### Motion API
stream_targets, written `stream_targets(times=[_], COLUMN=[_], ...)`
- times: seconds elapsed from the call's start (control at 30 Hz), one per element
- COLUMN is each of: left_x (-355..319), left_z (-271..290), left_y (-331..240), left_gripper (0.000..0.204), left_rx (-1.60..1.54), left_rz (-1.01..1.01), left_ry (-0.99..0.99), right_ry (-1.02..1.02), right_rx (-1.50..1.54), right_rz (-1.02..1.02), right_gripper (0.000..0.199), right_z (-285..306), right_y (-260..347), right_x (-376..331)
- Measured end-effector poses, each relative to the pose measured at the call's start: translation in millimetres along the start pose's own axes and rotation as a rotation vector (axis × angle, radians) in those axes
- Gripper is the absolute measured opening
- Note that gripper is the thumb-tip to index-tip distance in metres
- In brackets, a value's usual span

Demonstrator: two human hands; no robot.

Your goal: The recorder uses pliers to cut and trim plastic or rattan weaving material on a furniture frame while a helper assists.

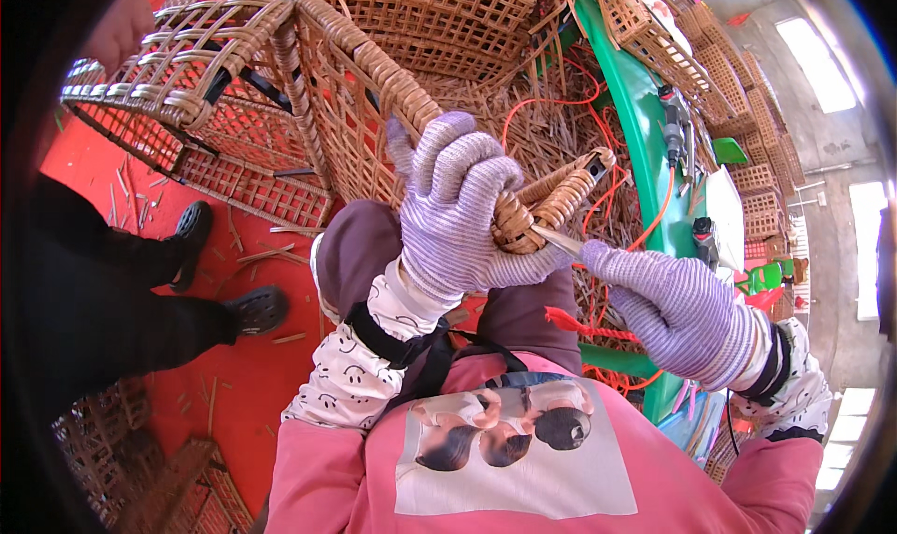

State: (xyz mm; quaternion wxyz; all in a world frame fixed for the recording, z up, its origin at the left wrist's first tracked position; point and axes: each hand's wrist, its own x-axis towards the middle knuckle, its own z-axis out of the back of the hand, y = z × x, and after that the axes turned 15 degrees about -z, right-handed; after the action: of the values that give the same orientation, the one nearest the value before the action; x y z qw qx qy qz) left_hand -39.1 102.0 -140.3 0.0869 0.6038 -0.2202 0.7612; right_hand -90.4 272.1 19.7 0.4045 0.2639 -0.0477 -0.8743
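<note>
In a striped lilac glove, my left hand (pixel 453 207) is closed round the rattan-wrapped bar (pixel 397 81) of a woven rattan frame over my lap. The bar's end loops back into a coiled rattan tip (pixel 565 198) with a dark hole in it. My right hand (pixel 677 310), in a matching glove, pinches a thin, tapered, greyish tool (pixel 558 239). Its point touches the rattan coils beside my left hand. Whether it is a blade or an awl I cannot make out, since the glove covers its rear part.
A green table or bench (pixel 607 95) curves along the right, with a power tool (pixel 671 128) on it. Orange cord (pixel 547 101) runs over loose rattan strips (pixel 467 99). Woven baskets (pixel 757 113) are stacked beyond. On the left, a person in dark trousers (pixel 121 319) stands on red flooring.
</note>
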Motion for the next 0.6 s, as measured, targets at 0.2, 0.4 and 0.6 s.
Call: stream_targets(times=[0.2, 0.4, 0.6], left_x=[0, 2, 3], left_z=[-5, -1, 5], left_y=[3, 6, -1], left_gripper=[0.06, 0.058, 0.063], left_rx=[-0.009, 0.011, -0.028], left_rz=[0.009, -0.038, -0.02], left_ry=[-0.023, -0.007, 0.025], right_ry=[-0.099, -0.128, -0.166], right_rx=[0.038, 0.131, 0.193], right_rz=[0.045, 0.096, 0.113], right_gripper=[0.043, 0.042, 0.041], right_z=[-13, -26, -24], right_y=[-6, -4, -18], right_x=[0, 7, 5])
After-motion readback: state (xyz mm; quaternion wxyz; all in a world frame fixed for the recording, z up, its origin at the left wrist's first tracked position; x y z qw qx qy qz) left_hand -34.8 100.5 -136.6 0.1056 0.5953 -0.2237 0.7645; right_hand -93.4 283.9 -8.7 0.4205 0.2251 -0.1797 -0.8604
